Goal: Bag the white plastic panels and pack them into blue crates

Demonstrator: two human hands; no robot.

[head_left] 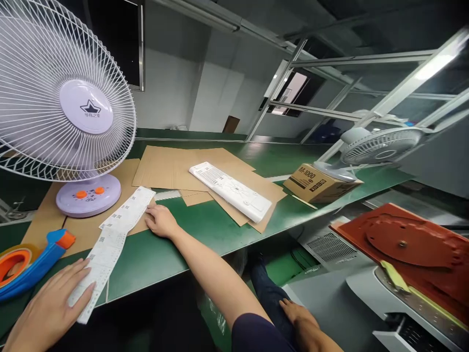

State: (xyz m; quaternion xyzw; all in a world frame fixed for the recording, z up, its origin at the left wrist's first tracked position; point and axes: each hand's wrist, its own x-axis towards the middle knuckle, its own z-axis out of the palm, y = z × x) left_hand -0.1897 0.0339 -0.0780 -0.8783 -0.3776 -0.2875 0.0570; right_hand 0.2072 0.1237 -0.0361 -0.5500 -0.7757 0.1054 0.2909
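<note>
A long white printed paper strip [110, 239] runs from the cardboard down to the table's near edge, with a crease near its middle. My left hand [51, 303] lies over its near end at lower left, fingers stretched out and thumb spread apart on the paper. At the far end, my right hand [161, 221] rests with bent fingers closed at the strip's right edge; its fingertips are partly hidden. Left of the strip stands a lilac desk fan [88, 195] with orange knobs. A blue and orange tape dispenser [36, 269] lies beside my left hand.
Flat cardboard [164, 166] covers part of the green table [154, 259], with a white plastic panel [230, 190] on it. Farther right are an M-1000 carton [311, 183] and a tilted fan [384, 146]. A co-worker's hand [298, 313] rests near an orange-red panel [406, 249].
</note>
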